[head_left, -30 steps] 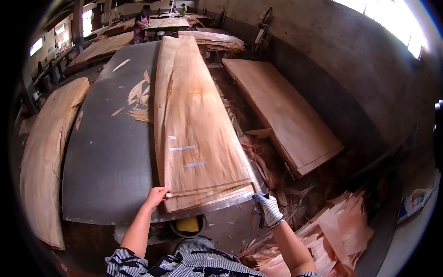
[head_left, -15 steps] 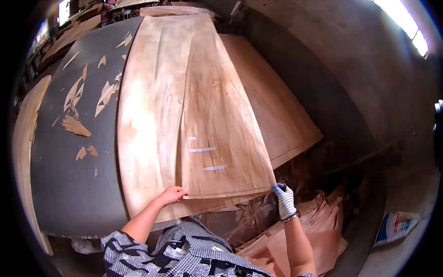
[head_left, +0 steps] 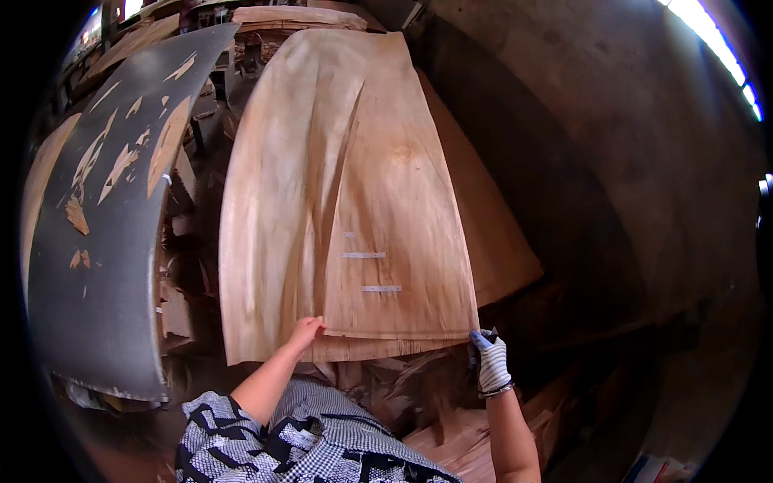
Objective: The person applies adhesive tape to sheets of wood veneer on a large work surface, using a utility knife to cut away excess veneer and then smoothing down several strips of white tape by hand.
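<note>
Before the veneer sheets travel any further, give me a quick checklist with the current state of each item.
1. Left hand on the near edge of the veneer sheets: ok, bare fingers rest on the edge.
2. Right hand gripping the near right corner: ok, gloved fingers close on it.
3. Sheets stacked flush: not ok, the lower sheet sticks out at the near left and the top one buckles along a ridge.
4. Tape strips holding the split: cannot tell.
5. Sheets off the grey table: ok, they hang to its right, over the wood pile.
6. Footing: not ok, veneer scraps litter the floor by the person.
</note>
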Motion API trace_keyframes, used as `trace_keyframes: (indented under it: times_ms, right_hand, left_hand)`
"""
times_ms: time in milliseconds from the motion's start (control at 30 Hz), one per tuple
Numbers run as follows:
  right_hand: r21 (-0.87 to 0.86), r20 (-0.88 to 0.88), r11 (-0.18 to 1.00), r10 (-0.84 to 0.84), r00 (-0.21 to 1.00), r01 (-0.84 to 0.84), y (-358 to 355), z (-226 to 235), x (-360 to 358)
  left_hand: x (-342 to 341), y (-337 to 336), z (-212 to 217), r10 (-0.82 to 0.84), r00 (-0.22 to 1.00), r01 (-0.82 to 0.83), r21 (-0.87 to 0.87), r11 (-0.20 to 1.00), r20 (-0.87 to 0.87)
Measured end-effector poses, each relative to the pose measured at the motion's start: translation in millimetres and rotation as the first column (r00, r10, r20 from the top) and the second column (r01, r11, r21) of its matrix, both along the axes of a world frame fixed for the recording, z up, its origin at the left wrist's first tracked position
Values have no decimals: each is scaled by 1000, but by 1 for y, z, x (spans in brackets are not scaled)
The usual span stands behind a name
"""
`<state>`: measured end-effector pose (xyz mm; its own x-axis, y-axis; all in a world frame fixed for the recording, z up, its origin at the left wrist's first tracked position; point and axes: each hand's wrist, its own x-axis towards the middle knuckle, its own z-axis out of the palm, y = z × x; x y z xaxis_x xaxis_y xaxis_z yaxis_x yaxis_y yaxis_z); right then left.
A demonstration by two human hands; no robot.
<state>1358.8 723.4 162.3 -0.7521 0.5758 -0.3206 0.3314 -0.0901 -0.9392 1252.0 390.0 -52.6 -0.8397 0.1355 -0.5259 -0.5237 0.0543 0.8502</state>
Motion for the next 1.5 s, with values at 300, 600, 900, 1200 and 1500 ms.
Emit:
trace_keyframes:
  times_ms: [300,600,900,1200,1500]
  right_hand:
    - [-26,16,991,135,991,-135,187,17,-83]
    - [20,36,981,194,980,-195,319,-12,-191]
    - [14,69,986,165,984,-166,414,-52,-248]
    - [-41,100,982,187,977,-184,463,-144,-293]
    - [153,45,986,61,997,-67,545,-335,-301]
  left_hand:
    - [27,127,-195,544,374,-757,-92,647,751]
    - [-38,269,-257,627,271,-957,276,92,731]
    - [-94,372,-209,701,90,-957,257,-136,707]
    - [-137,451,-175,850,294,-926,350,140,438]
    - [-120,424,-223,831,165,-879,462,-121,532]
